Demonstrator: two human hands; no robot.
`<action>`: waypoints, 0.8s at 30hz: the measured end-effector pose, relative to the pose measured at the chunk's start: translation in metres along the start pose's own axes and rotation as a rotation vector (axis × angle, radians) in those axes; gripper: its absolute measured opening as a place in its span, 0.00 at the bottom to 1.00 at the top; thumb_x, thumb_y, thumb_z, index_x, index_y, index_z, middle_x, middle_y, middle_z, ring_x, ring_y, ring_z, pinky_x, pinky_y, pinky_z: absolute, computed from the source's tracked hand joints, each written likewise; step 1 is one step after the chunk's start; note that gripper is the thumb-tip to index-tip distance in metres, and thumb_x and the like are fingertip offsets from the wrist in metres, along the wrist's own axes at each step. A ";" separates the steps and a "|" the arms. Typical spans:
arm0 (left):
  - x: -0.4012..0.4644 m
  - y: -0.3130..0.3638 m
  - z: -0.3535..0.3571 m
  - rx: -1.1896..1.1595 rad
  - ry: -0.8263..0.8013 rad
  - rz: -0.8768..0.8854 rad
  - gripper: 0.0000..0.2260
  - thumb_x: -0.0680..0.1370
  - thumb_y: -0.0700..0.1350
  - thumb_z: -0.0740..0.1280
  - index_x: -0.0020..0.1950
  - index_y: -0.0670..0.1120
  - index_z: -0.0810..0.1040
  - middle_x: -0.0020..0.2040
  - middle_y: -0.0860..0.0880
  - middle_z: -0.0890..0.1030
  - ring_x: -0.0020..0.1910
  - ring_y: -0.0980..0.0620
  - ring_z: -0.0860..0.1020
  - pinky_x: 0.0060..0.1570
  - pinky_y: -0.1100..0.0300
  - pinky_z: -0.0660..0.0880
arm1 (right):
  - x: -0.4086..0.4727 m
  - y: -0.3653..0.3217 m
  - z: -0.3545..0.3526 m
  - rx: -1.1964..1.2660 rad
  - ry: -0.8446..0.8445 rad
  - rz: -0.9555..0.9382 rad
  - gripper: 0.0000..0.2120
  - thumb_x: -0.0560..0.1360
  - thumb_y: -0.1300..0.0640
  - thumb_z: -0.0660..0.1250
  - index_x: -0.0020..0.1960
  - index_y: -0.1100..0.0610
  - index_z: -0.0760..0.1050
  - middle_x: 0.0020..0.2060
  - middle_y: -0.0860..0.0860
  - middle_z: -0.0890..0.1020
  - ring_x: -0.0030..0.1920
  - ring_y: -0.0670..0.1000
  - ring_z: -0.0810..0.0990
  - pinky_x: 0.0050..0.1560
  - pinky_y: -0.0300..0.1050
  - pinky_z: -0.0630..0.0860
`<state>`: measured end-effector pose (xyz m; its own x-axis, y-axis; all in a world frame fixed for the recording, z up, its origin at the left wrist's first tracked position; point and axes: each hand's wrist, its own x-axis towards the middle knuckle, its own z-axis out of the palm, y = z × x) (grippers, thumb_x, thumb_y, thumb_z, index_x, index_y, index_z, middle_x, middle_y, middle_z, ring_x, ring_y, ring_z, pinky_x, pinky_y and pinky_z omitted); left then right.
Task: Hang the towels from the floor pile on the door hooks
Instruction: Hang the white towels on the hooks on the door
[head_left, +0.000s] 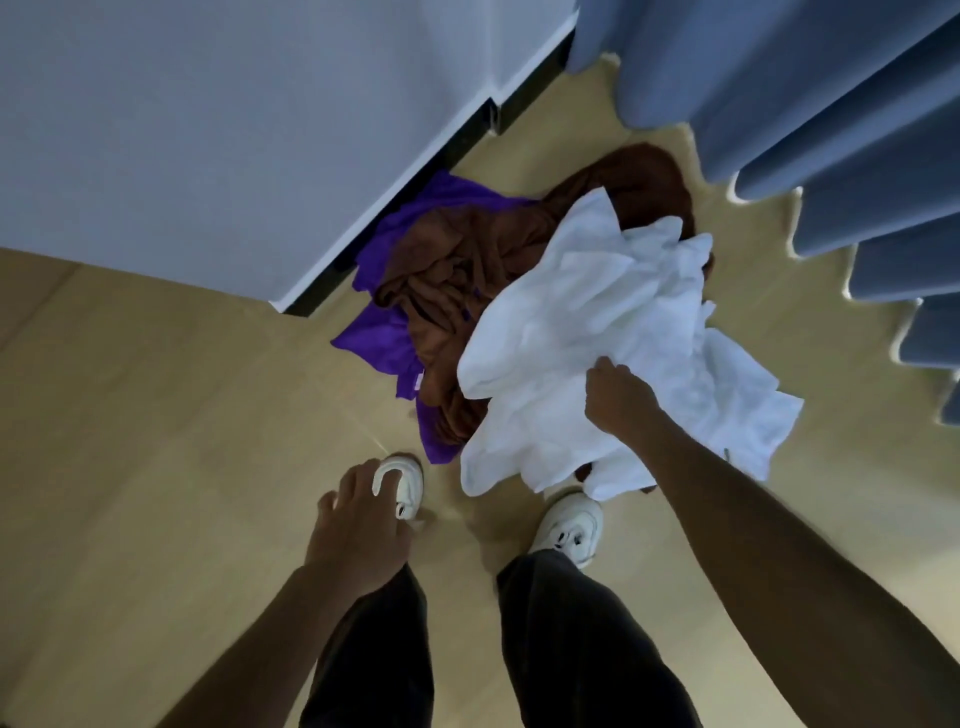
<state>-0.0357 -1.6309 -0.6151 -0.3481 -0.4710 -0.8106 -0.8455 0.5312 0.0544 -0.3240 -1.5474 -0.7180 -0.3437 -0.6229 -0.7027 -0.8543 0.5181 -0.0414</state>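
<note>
A pile of towels lies on the wooden floor in front of my feet. A crumpled white towel (597, 332) sits on top at the right, and my right hand (618, 397) grips its near part. Under it lie a brown towel (467, 265) and a purple towel (379, 338) that reaches toward the wall. My left hand (358, 525) hangs over my left shoe with loosely curled fingers and holds nothing. No door hooks are in view.
A white wall corner (291, 299) with a dark skirting stands at the left of the pile. Blue pleated curtains (831, 130) hang at the upper right, close behind the towels. My white shoes (569, 527) stand just before the pile.
</note>
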 end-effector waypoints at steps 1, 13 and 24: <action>-0.006 0.002 -0.008 0.004 0.001 0.001 0.25 0.78 0.52 0.59 0.74 0.49 0.58 0.75 0.49 0.56 0.74 0.48 0.56 0.69 0.51 0.59 | -0.013 -0.005 -0.006 0.021 0.021 -0.035 0.13 0.76 0.64 0.55 0.59 0.64 0.71 0.60 0.58 0.71 0.59 0.58 0.74 0.55 0.49 0.75; -0.123 0.114 -0.192 -0.033 0.241 0.273 0.25 0.79 0.49 0.58 0.74 0.47 0.56 0.72 0.47 0.61 0.70 0.46 0.63 0.64 0.51 0.66 | -0.230 -0.040 -0.227 0.231 0.335 -0.444 0.10 0.76 0.65 0.58 0.56 0.62 0.73 0.50 0.57 0.76 0.49 0.56 0.75 0.49 0.45 0.74; -0.238 0.174 -0.339 -0.369 0.503 0.402 0.17 0.81 0.44 0.57 0.65 0.37 0.71 0.60 0.40 0.78 0.60 0.44 0.75 0.60 0.53 0.70 | -0.397 -0.021 -0.443 0.359 0.828 -0.541 0.09 0.73 0.68 0.59 0.50 0.62 0.74 0.48 0.57 0.77 0.49 0.57 0.75 0.52 0.54 0.75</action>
<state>-0.2374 -1.6653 -0.2151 -0.7282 -0.6026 -0.3266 -0.6638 0.5014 0.5550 -0.3421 -1.5709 -0.1235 -0.2258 -0.9589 0.1719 -0.8544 0.1102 -0.5078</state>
